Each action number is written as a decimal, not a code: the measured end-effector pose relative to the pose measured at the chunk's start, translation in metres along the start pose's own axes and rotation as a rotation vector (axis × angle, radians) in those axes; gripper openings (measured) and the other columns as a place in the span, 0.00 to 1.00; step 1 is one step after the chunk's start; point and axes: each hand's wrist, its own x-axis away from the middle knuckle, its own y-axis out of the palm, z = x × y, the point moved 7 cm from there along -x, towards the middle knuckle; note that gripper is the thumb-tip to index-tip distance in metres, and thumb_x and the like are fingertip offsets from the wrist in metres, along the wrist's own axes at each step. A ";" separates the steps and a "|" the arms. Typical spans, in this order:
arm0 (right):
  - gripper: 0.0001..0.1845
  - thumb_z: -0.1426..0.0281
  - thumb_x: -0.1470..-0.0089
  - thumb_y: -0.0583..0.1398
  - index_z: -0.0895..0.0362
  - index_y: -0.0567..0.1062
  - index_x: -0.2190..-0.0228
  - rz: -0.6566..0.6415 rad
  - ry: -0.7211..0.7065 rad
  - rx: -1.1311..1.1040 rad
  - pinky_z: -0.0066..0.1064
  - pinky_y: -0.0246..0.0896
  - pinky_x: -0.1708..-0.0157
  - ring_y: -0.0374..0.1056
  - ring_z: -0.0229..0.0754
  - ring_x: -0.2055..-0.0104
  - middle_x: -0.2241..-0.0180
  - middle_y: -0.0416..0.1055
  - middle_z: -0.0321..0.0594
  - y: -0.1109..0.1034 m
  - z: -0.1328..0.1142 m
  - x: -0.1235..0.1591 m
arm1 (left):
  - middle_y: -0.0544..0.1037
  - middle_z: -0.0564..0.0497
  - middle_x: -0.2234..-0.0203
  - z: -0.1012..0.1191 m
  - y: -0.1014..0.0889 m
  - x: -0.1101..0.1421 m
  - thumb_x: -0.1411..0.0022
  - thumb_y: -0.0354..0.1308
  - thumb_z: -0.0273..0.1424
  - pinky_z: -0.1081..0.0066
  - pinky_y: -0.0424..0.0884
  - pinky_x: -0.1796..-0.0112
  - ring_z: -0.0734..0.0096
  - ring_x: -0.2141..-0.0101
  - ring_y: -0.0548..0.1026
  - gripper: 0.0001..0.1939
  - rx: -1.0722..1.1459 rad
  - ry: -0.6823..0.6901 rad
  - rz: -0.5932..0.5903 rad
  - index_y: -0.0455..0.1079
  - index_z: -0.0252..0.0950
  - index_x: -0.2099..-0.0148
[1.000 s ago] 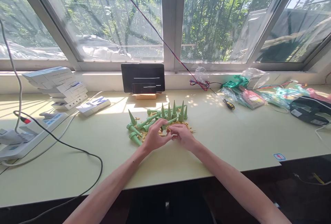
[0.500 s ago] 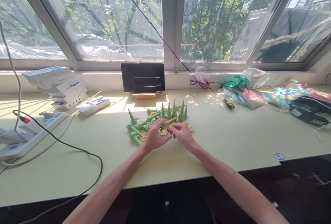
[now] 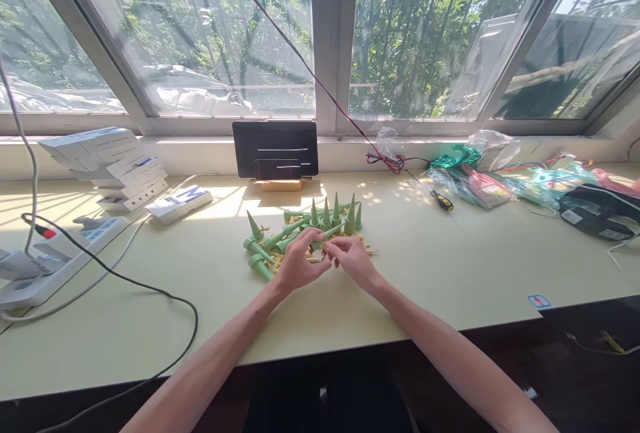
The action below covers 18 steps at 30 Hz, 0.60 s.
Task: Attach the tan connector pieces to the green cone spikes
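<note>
A heap of green cone-shaped spikes (image 3: 280,243) lies on the pale green desk (image 3: 425,266), mixed with small tan pieces (image 3: 363,243). Several more green cones (image 3: 334,213) stand upright in a row behind the heap. My left hand (image 3: 297,265) and my right hand (image 3: 354,260) meet over the near edge of the heap, fingertips pinched together. Between them they hold a green spike (image 3: 325,238) that points up and to the right. What else the fingers hold is too small to tell.
A dark tablet (image 3: 275,148) leans on a wooden stand at the window sill. White boxes (image 3: 113,166) and power strips (image 3: 55,253) with a black cable (image 3: 150,290) lie left. A screwdriver (image 3: 443,202), plastic bags (image 3: 480,180) and a dark pouch (image 3: 595,210) sit right.
Both hands have shifted slightly away from me, toward the heap, and the fingers have closed tighter on the green spike. Nothing else on the desk has moved.
</note>
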 end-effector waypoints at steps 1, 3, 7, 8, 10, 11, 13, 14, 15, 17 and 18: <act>0.17 0.60 0.46 0.60 0.57 0.73 0.81 0.015 -0.044 0.061 0.30 0.55 0.75 0.61 0.37 0.76 0.79 0.67 0.36 0.000 -0.004 0.001 | 0.75 0.47 0.63 0.000 0.000 0.000 0.46 0.60 0.24 0.68 0.73 0.66 0.68 0.65 0.75 0.12 0.000 0.003 -0.003 0.65 0.37 0.59; 0.18 0.61 0.45 0.59 0.57 0.72 0.82 0.032 -0.094 0.133 0.29 0.54 0.76 0.59 0.36 0.76 0.80 0.65 0.35 0.000 -0.008 0.003 | 0.75 0.47 0.63 -0.001 0.001 0.000 0.46 0.60 0.24 0.68 0.73 0.66 0.67 0.65 0.75 0.12 -0.003 0.006 -0.007 0.65 0.37 0.58; 0.17 0.59 0.47 0.61 0.58 0.74 0.80 0.010 -0.013 0.018 0.29 0.56 0.75 0.61 0.37 0.75 0.79 0.67 0.36 0.000 -0.002 0.001 | 0.75 0.47 0.63 -0.001 0.001 0.000 0.46 0.59 0.24 0.68 0.73 0.66 0.68 0.65 0.75 0.12 -0.012 0.005 -0.008 0.65 0.37 0.58; 0.17 0.59 0.49 0.62 0.58 0.75 0.80 -0.008 0.040 -0.049 0.29 0.57 0.75 0.62 0.37 0.75 0.78 0.68 0.37 0.001 0.002 0.000 | 0.75 0.47 0.63 -0.001 0.001 0.000 0.45 0.59 0.25 0.68 0.73 0.66 0.67 0.65 0.75 0.11 -0.013 0.002 -0.009 0.65 0.37 0.58; 0.17 0.57 0.52 0.65 0.59 0.76 0.79 -0.051 0.162 -0.187 0.28 0.57 0.74 0.63 0.37 0.73 0.77 0.69 0.38 0.003 0.011 -0.001 | 0.75 0.47 0.63 -0.001 0.001 0.000 0.46 0.59 0.24 0.67 0.74 0.65 0.67 0.65 0.75 0.11 -0.012 0.001 -0.015 0.66 0.37 0.59; 0.17 0.57 0.54 0.66 0.59 0.76 0.78 -0.069 0.218 -0.247 0.28 0.56 0.74 0.63 0.36 0.73 0.76 0.69 0.38 0.005 0.014 -0.001 | 0.75 0.47 0.63 -0.001 0.001 0.000 0.46 0.59 0.24 0.67 0.74 0.64 0.66 0.64 0.75 0.12 -0.011 0.002 -0.017 0.66 0.37 0.58; 0.17 0.57 0.57 0.68 0.59 0.76 0.78 -0.090 0.295 -0.323 0.27 0.55 0.74 0.63 0.36 0.72 0.76 0.69 0.38 0.006 0.019 -0.001 | 0.75 0.47 0.62 -0.001 0.002 0.000 0.46 0.59 0.24 0.67 0.74 0.64 0.66 0.64 0.75 0.12 -0.009 0.001 -0.019 0.66 0.38 0.58; 0.17 0.57 0.58 0.69 0.59 0.76 0.78 -0.091 0.306 -0.332 0.27 0.55 0.74 0.63 0.36 0.72 0.75 0.69 0.38 0.007 0.020 -0.001 | 0.75 0.47 0.62 -0.001 0.002 0.000 0.46 0.59 0.24 0.67 0.74 0.64 0.66 0.64 0.75 0.12 -0.008 0.000 -0.017 0.65 0.38 0.58; 0.18 0.56 0.58 0.69 0.59 0.76 0.78 -0.088 0.298 -0.323 0.27 0.55 0.74 0.63 0.36 0.72 0.75 0.69 0.38 0.006 0.019 -0.001 | 0.75 0.47 0.63 0.000 0.001 0.000 0.46 0.59 0.24 0.67 0.74 0.64 0.66 0.64 0.75 0.12 -0.008 -0.001 -0.015 0.65 0.38 0.58; 0.18 0.56 0.55 0.67 0.59 0.76 0.79 -0.070 0.230 -0.253 0.28 0.56 0.74 0.63 0.37 0.73 0.76 0.69 0.38 0.005 0.014 -0.001 | 0.75 0.48 0.63 0.000 0.001 0.000 0.46 0.60 0.24 0.68 0.73 0.66 0.68 0.66 0.74 0.12 -0.003 -0.004 -0.010 0.65 0.38 0.59; 0.18 0.56 0.53 0.66 0.58 0.75 0.79 -0.055 0.177 -0.198 0.29 0.56 0.74 0.62 0.37 0.73 0.77 0.68 0.38 0.004 0.010 -0.001 | 0.75 0.48 0.64 0.001 0.000 -0.001 0.46 0.60 0.24 0.69 0.73 0.67 0.69 0.67 0.74 0.11 0.000 -0.003 -0.008 0.65 0.38 0.60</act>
